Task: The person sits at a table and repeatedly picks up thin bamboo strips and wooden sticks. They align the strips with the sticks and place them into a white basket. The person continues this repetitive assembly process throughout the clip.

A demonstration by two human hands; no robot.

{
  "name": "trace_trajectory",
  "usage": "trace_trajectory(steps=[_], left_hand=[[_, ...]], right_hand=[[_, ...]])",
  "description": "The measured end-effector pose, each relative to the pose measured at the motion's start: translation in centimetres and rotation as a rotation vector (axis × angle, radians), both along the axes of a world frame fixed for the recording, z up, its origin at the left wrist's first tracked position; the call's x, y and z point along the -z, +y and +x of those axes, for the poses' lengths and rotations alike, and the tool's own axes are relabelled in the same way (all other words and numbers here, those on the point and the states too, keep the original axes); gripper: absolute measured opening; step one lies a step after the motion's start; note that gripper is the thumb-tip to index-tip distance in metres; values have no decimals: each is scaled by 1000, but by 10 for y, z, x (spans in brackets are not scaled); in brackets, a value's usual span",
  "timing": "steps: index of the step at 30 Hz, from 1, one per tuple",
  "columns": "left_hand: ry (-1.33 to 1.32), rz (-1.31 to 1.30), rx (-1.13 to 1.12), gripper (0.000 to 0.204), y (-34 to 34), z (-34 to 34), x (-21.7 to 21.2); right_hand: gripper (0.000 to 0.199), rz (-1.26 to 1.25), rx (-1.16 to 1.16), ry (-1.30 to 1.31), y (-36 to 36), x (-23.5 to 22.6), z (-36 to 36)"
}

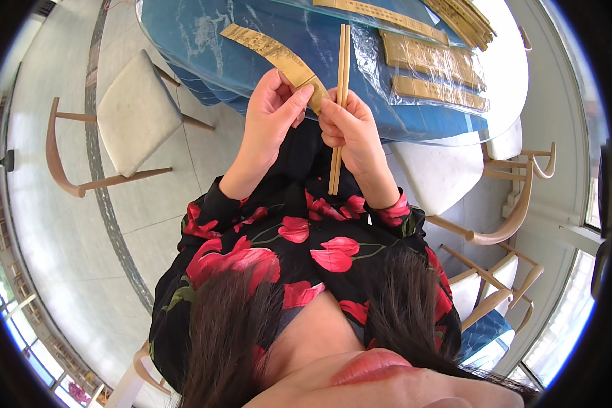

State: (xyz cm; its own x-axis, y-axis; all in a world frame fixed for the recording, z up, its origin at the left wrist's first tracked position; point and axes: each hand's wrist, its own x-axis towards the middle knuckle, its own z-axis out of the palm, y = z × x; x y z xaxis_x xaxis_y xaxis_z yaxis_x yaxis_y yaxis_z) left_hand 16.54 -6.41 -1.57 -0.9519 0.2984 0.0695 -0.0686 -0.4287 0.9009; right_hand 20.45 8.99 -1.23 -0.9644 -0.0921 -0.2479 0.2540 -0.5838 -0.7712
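My left hand (273, 112) pinches the near end of a long tan paper sleeve (268, 47) that curves away to the upper left over the blue glass-topped table (204, 41). My right hand (353, 132) grips a pair of light wooden chopsticks (341, 88) held upright, their lower ends reaching down toward my lap. The two hands meet at the sleeve's near end, just in front of the table's edge. My sleeves are black with red flowers.
On the table lie more tan paper sleeves (381, 12) and clear plastic packs of chopsticks (432, 64). A wooden chair with a pale seat (132, 112) stands to my left. Several similar chairs (496, 204) crowd the right side.
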Motion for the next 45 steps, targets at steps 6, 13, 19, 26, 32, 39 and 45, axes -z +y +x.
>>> trace_trajectory(steps=[6, 13, 19, 26, 32, 39, 45], left_hand=[[-42, 122, 424, 40, -20, -17, 13], [20, 126, 512, 31, -19, -17, 22], [-8, 31, 396, 34, -19, -12, 21], [-29, 88, 323, 28, -28, -21, 16], [-3, 113, 317, 27, -40, -35, 14], [80, 44, 336, 26, -42, -41, 3], [161, -121, 383, 32, -46, -45, -5]], right_hand=[[9, -179, -191, -63, 16, 1, 4], [8, -229, -257, -143, 22, 6, 9], [9, -131, -246, -126, 17, 4, 9], [30, -67, -251, -54, 23, -4, 22], [41, 72, -416, -98, 34, -9, 45], [37, 100, -494, -116, 36, -5, 46], [38, -44, -615, -144, 40, -3, 38]])
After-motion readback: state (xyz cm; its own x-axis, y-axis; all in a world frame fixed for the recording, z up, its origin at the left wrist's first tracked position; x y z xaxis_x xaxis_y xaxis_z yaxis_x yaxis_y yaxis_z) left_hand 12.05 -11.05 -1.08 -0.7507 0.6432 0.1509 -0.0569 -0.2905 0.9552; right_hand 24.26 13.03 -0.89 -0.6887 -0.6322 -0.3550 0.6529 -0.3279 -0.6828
